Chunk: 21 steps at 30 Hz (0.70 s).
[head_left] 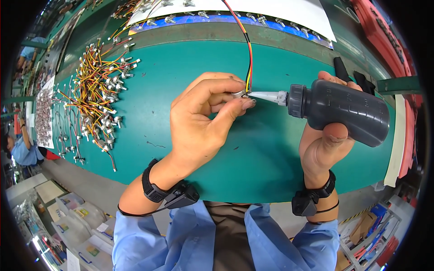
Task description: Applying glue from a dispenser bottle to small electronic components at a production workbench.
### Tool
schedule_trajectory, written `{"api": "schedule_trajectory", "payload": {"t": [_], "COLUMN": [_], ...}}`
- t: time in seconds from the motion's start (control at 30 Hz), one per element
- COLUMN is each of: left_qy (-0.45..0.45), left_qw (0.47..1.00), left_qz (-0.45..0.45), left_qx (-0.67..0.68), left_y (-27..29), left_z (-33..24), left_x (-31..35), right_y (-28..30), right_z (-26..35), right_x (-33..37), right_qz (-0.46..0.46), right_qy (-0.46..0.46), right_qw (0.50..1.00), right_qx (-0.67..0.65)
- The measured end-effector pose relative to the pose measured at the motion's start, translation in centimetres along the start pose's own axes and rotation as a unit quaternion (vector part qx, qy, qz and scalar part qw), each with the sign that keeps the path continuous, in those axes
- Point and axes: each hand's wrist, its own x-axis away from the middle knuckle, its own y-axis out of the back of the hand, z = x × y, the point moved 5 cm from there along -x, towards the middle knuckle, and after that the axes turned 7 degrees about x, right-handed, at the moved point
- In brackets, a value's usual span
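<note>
The green work mat [151, 122] forms the ground of the view. At its left lies a tangled heap of wired potentiometers [97, 92], well apart from both hands; along the far edge, a white sheet [289, 10] carries a row of loose metal parts [203, 15].

The dark grey squeeze bottle [355, 110] lies sideways in the right hand [323, 151], its thumb on the near side and its fingers round the far side, closed on the body. Too firm a squeeze could discharge more of the contents than intended, since thumb and fingers bear directly on the bottle wall.

The left hand [199, 115] pinches a small round metal potentiometer [237, 94] between thumb and fingertips, above the mat. The pinch covers much of the part; a slip there would probably turn it out of line.

A red, yellow and black wire lead [249, 56] runs from the part toward the far edge. A tug on it could strain the joints or twist the part.

The pale tapered nozzle [271, 96] points left, its tip at the wire end of the part; actual contact cannot be told. A small shift of either hand could misplace a drop onto the fingertips or wires. No liquid is discernible.
</note>
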Motion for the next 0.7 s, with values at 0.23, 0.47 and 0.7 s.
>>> {"api": "schedule_trajectory", "payload": {"t": [0.23,0.47,0.7], "left_qy": [-0.002,0.007,0.006], "left_qw": [1.000,1.000,1.000], "left_qz": [0.004,0.008,0.004], "left_qx": [0.001,-0.001,0.005], "left_y": [0.00,0.00,0.01], "left_z": [0.06,0.02,0.05], "left_x": [0.05,-0.02,0.07], "right_y": [0.05,-0.07,-0.04], "right_z": [-0.01,0.14,0.17], "right_x": [0.06,0.04,-0.02], "right_qz": [-0.004,-0.001,-0.009], "right_qy": [0.002,0.003,-0.001], "right_qw": [1.000,1.000,1.000], "right_qx": [-0.006,-0.003,0.004]}}
